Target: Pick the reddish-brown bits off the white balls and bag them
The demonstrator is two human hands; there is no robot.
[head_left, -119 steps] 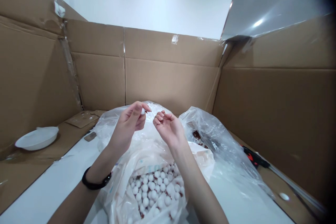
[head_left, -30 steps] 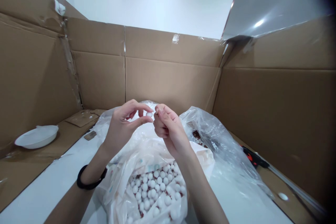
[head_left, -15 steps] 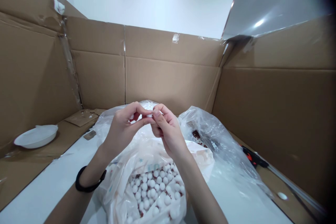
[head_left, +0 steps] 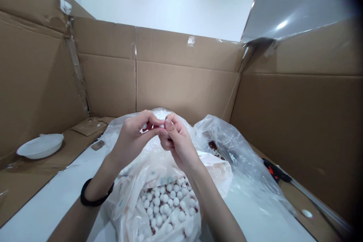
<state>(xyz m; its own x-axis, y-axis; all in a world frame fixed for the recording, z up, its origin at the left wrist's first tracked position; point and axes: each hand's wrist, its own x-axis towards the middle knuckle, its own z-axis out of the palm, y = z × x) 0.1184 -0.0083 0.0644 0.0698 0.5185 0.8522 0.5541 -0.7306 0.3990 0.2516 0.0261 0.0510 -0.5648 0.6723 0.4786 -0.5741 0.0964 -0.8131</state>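
Above the bag my two hands meet at the fingertips. Thumb and forefinger of my left hand point(head_left: 132, 138) pinch a small white ball point(head_left: 162, 126), and a second white bit shows inside the curled fingers. My right hand point(head_left: 181, 141) is closed, its thumb and forefinger pressed together against the ball's right side; whatever sits between them is too small to name, though a dark speck shows at the fingertip. Below, a thin whitish plastic bag point(head_left: 132, 189) lies open, holding many white balls point(head_left: 166, 198) with reddish-brown bits among them.
Clear plastic sheeting point(head_left: 241, 151) spreads behind and right, with reddish-brown bits point(head_left: 214, 147) inside. A white dish point(head_left: 41, 146) stands left. At right lie a black-and-orange tool point(head_left: 275, 172) and a white disc point(head_left: 306, 213). Cardboard walls point(head_left: 187, 83) enclose the white table point(head_left: 73, 185).
Both hands stay joined at the ball. My right hand has turned slightly, its lower fingers curling in a little more toward the left. The bag and other things look the same.
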